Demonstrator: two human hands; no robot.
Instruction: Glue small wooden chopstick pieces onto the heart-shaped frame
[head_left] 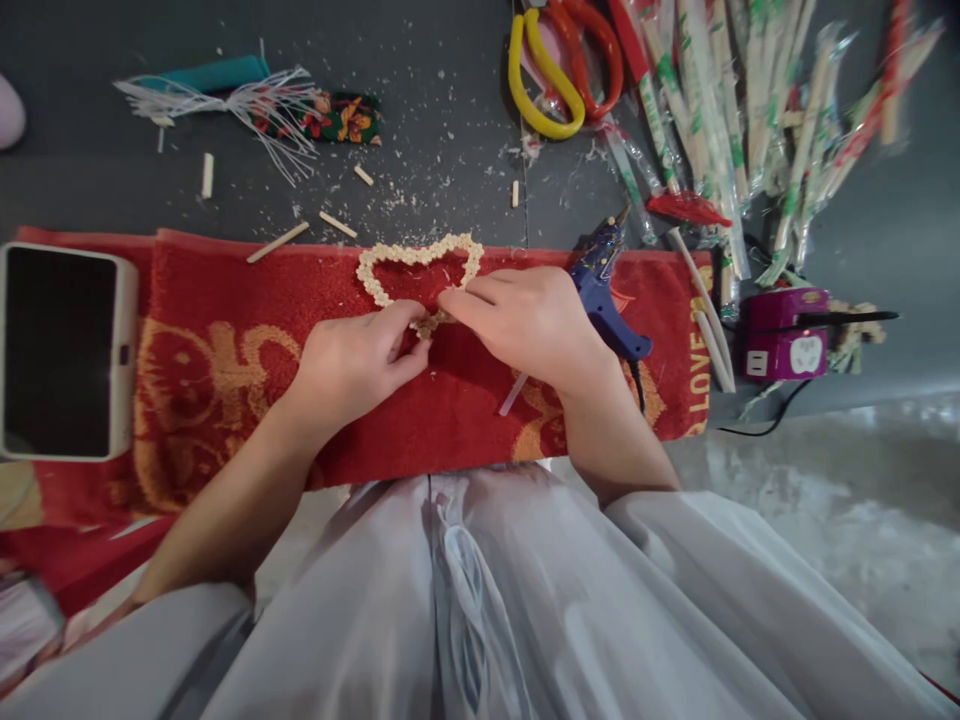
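Observation:
A pale, bumpy heart-shaped outline, made of what look like small wooden pieces, lies on the red towel. My left hand pinches its lower tip between thumb and fingers. From the other side, my right hand has its fingers closed at the same tip and hides part of the heart's right edge. Fingertips cover the exact point of contact. Just beyond my right hand rests a blue hot glue gun, its nozzle pointing away from me. A translucent glue stick lies under my right wrist.
A phone lies at the left. Short stick pieces and crumbs are scattered behind the towel. Farther back are white wire ties, yellow-and-red-handled scissors and wrapped chopsticks. A purple power adapter with a cord stands at right.

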